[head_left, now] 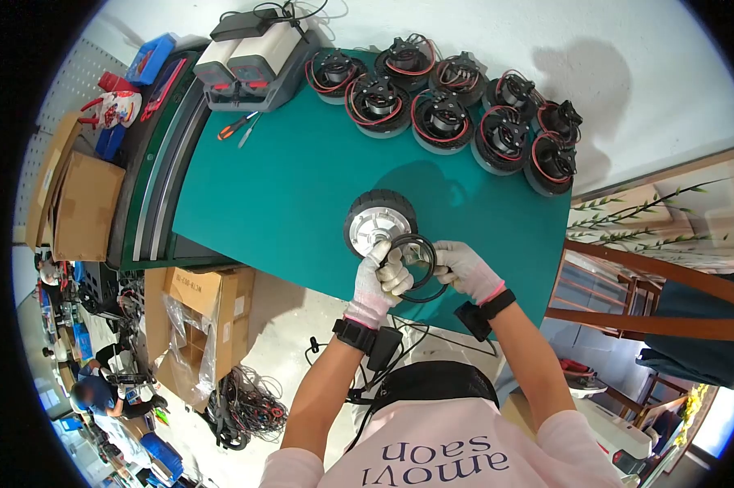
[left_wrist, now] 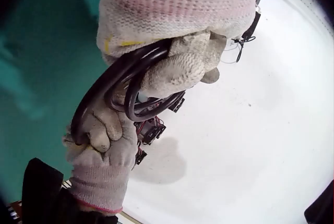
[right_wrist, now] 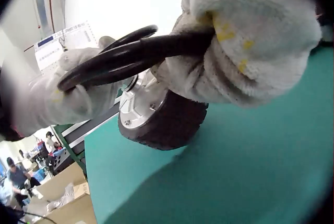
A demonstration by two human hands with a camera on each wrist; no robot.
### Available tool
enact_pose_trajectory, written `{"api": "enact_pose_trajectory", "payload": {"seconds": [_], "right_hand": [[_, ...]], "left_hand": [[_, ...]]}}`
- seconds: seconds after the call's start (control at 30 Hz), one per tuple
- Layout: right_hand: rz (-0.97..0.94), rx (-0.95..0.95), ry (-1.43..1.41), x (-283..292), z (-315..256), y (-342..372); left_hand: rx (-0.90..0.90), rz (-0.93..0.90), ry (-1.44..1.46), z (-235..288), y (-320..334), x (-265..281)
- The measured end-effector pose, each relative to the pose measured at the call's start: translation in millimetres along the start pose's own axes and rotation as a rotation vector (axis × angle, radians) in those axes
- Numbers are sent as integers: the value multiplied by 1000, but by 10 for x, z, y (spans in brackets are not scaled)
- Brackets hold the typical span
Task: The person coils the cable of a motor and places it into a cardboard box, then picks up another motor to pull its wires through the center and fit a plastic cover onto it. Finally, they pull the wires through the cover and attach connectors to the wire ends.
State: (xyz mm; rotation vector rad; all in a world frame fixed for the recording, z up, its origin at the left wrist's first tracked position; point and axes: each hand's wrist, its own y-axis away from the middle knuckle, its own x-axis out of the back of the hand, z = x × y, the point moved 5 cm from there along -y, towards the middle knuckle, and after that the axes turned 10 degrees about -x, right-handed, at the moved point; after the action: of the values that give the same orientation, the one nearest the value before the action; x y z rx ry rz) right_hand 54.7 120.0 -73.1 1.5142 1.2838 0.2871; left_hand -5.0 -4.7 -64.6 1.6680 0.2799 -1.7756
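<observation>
Head view: the left hand (head_left: 377, 281) and right hand (head_left: 467, 270) both grip a black cable (head_left: 420, 300) on the wheel's (head_left: 373, 224) near side. Left wrist view: several loops are gathered; coiling looks well along. Right wrist view: before the wheel, no tie shows round them; securing them seems left.

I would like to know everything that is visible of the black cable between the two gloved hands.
The black cable is thick, smooth and slightly glossy, with a covering that looks like rubber or plastic. It is bent into several loose loops, bunched close together. The gloved left hand and gloved right hand both grip it. The loops are held up above the near part of the green table, close to the wheel. Whether it joins the wheel cannot be told; the fingers hide part of it.
</observation>
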Motion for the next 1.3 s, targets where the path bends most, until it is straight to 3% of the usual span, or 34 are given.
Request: {"api": "enact_pose_trajectory", "payload": {"seconds": [0.2,0.3,0.37,0.4,0.47,0.5,0.57,0.63,0.7,0.73,0.8,0.97,1.03,1.07,1.13,1.2,1.27,1.3], "right_hand": [[-71,-16,-102,-19,-21,-52],[10,-56,-107,41,-12,-90],[-45,-229,11,108,35,-214],[-44,-224,9,122,-48,-172],[-334,-295,213,-6,-136,-32],[-417,-242,257,-37,-164,-24],[-462,-177,199,116,-37,-271],[-508,-113,143,119,24,-317],[-458,94,22,133,51,-296],[-461,90,24,46,59,-231],[-338,147,-349,1,25,-129],[-240,198,-508,-33,-18,-35],[-248,490,-321,-26,-172,30],[-244,495,-322,-41,-175,37],[177,693,149,-77,-265,186],[146,805,248,-206,-272,349],[439,951,669,-272,-293,390],[509,949,726,-274,-317,372]], "left_hand": [[-17,53,-65,12,14,-26],[-36,104,-94,1,11,10],[-30,24,-91,-21,-12,10],[-26,19,-95,-33,-24,7],[-10,50,-69,-65,-22,25],[-11,51,-69,-71,-27,7],[30,155,-11,-106,-16,9],[19,98,-13,-111,-33,18],[4,39,-15,-100,-43,-5],[3,42,-33,-98,-37,-17],[3,45,-52,-105,-28,-47],[-78,194,-112,-123,-33,-69],[-88,188,-79,-143,-36,-49],[-103,178,-43,-150,-51,-53],[-113,208,-42,-163,-45,-74],[-118,122,-103,-158,-55,-61],[-112,76,-105,-172,-91,-18],[-106,31,-107,-179,-98,-53]]}}
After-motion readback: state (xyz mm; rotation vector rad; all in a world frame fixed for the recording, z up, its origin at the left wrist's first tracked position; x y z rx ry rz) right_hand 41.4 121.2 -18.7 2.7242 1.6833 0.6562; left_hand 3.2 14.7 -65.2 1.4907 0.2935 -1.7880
